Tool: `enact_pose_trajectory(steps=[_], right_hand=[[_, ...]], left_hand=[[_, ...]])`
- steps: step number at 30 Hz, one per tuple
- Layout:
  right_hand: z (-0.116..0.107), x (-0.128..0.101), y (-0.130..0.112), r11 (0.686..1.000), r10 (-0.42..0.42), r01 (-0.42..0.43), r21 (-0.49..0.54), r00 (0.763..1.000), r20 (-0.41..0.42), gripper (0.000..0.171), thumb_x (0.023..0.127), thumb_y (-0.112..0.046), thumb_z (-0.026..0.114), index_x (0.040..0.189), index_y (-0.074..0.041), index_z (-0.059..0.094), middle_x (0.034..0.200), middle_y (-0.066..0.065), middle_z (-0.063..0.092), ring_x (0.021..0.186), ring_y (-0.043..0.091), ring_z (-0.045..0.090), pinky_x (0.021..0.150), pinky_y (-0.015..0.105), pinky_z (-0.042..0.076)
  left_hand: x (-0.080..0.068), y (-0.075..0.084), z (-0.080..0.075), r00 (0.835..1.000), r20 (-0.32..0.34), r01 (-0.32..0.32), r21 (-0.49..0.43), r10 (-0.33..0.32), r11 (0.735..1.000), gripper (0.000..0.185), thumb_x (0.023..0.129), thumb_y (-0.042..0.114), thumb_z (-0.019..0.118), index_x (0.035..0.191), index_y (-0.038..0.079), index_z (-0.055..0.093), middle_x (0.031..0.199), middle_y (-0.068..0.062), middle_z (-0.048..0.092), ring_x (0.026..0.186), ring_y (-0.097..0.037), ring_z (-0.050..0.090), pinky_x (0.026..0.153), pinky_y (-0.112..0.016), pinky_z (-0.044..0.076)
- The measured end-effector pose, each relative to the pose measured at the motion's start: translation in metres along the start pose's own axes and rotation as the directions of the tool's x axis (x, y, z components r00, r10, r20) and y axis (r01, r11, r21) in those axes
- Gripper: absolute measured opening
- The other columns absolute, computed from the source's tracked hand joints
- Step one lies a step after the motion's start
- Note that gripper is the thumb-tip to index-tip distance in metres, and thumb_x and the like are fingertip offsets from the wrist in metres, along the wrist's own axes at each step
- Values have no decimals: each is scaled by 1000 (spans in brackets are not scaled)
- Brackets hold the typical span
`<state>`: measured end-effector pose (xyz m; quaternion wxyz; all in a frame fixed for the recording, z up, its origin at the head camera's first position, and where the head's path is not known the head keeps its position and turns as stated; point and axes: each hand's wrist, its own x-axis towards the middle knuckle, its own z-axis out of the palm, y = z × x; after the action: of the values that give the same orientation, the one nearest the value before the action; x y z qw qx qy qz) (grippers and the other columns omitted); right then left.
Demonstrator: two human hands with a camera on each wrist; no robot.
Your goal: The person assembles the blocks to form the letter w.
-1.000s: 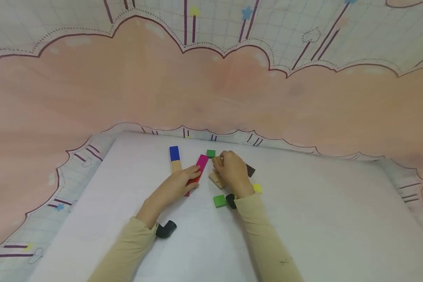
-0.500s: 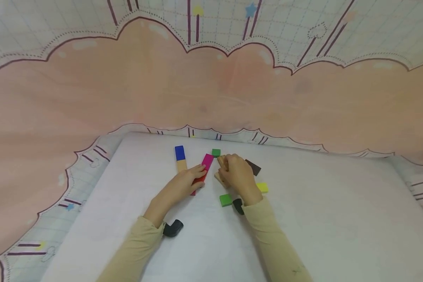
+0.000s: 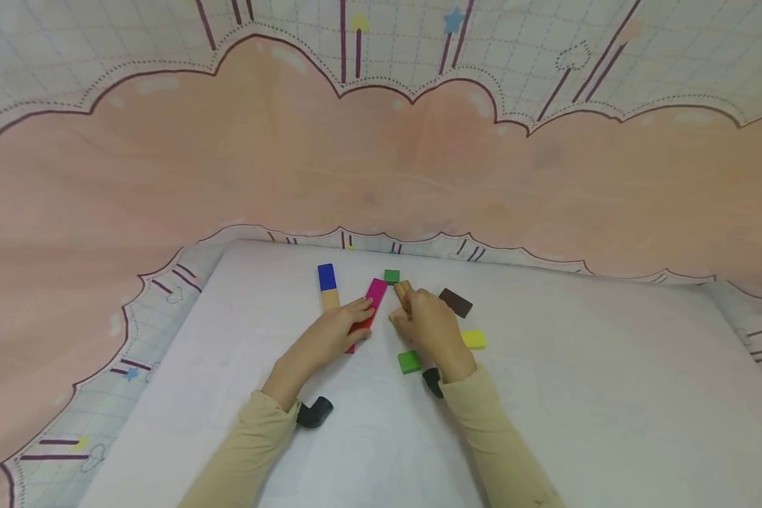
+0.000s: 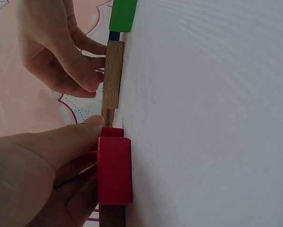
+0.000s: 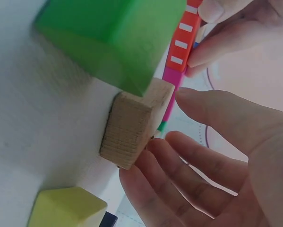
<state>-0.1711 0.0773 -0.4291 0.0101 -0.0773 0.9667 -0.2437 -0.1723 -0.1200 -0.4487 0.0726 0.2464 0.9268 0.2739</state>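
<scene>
Nearest me on the white table [image 3: 578, 395], a black curved piece [image 3: 315, 412] sits by my left sleeve cuff, and a second black piece [image 3: 432, 381] is half covered by the right wrist, so I cannot make out its full shape. Just beyond that, a flat green square block [image 3: 409, 361] lies near the right hand [image 3: 430, 326], with a yellow block [image 3: 473, 339] on the hand's other side. The right hand's fingers curl round a plain wooden block [image 5: 134, 124], raw beech with visible end grain; from the head view most of it is hidden under the knuckles, and only its far tip shows. My left hand [image 3: 332, 331] rests with fingers pressed together on a long red-and-magenta bar [image 3: 368, 305], smooth painted wood; the palm covers its near end. Beside that hand lies a bar with a blue end [image 3: 326, 285] and bare wood below. A dark brown block [image 3: 456, 302] lies beyond the yellow one, and a small green cube [image 3: 391, 276] is farthest, near the table's back edge.
</scene>
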Motion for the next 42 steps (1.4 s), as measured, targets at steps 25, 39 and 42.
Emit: enact_pose_trajectory(steps=[25, 39, 42], right_hand=[[7, -6, 8, 999, -52, 52, 1, 999, -13, 21, 88, -19, 78, 98, -3, 69, 78, 4, 57, 67, 15, 50, 58, 23, 43], [1, -10, 17, 997, -80, 79, -13, 996, -41, 19, 86, -18, 78, 94, -2, 70, 74, 2, 56, 64, 13, 50, 54, 22, 43], [-1, -12, 18, 998, -69, 68, -7, 997, -43, 19, 87, -17, 78, 95, -2, 70, 75, 3, 57, 64, 13, 51, 55, 23, 44]], left_hand=[[0, 0, 0, 999, 28, 17, 19, -18, 1000, 50, 93, 19, 71, 138, 2, 57, 152, -14, 46, 141, -33, 43, 112, -48, 39], [2, 6, 2, 1000, 9, -15, 6, 15, 1000, 51, 93, 17, 71, 138, 0, 56, 151, -15, 46, 141, -33, 42, 113, -49, 39], [3, 8, 2, 1000, 12, -24, 5, 24, 1000, 51, 93, 17, 71, 138, 0, 56, 151, -15, 46, 141, -33, 42, 113, -49, 38]])
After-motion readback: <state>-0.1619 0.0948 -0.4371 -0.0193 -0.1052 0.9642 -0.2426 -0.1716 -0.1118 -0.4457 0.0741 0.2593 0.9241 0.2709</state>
